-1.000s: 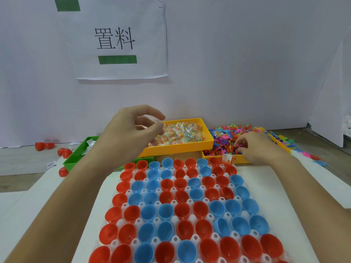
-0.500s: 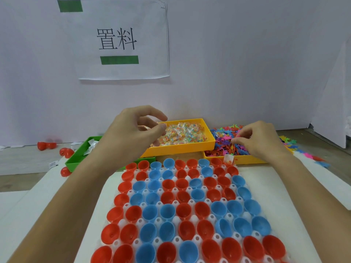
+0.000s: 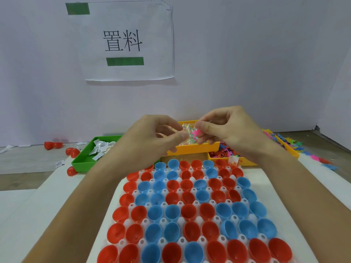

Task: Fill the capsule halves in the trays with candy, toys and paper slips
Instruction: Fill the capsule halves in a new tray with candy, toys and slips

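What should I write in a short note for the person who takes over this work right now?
Left hand: raised above the far end of the capsule tray, thumb and fingers pinched; what it holds is not clear.
Right hand: raised beside it, pinching a pink toy.
Supplies: paper slips in the green tray, wrapped candy in the orange tray, toys in the yellow tray.
Done: one capsule half in the far right corner appears filled.
Left: the other red and blue halves look empty; each needs candy, a toy and a slip.
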`<state>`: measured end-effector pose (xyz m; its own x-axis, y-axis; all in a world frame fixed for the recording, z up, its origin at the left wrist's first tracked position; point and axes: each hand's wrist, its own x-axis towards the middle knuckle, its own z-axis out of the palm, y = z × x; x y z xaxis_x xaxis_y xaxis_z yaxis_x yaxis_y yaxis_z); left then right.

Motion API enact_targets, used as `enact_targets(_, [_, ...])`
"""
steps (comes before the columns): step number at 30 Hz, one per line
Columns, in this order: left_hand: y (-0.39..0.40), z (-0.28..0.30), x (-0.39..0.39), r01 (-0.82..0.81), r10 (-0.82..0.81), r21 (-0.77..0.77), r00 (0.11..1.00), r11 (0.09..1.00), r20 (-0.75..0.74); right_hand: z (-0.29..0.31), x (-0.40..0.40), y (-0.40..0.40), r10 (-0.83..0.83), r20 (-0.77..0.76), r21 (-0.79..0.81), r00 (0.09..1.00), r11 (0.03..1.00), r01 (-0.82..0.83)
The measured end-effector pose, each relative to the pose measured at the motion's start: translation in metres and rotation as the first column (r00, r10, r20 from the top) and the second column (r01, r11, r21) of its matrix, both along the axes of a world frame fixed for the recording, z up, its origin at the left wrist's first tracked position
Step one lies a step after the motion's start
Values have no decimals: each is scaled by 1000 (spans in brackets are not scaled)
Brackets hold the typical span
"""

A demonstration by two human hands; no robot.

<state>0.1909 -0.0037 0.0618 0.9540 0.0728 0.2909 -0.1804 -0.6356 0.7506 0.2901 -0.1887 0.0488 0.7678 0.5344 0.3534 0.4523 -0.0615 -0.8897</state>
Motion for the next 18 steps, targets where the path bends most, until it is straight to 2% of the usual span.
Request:
enact_targets(7, [0, 4, -2, 15, -14, -28, 998, 999, 55, 12, -27, 19, 91, 61, 32, 994, 995, -93])
enact_targets(13, [1, 4, -3, 16, -16, 22, 1000, 1000, -22, 15, -23, 17, 106, 167, -144, 980, 986, -82])
enact_targets(18, [-2, 1, -1, 37, -35, 37, 997, 999, -67, 13, -14, 10, 97, 220, -218, 971, 975, -48])
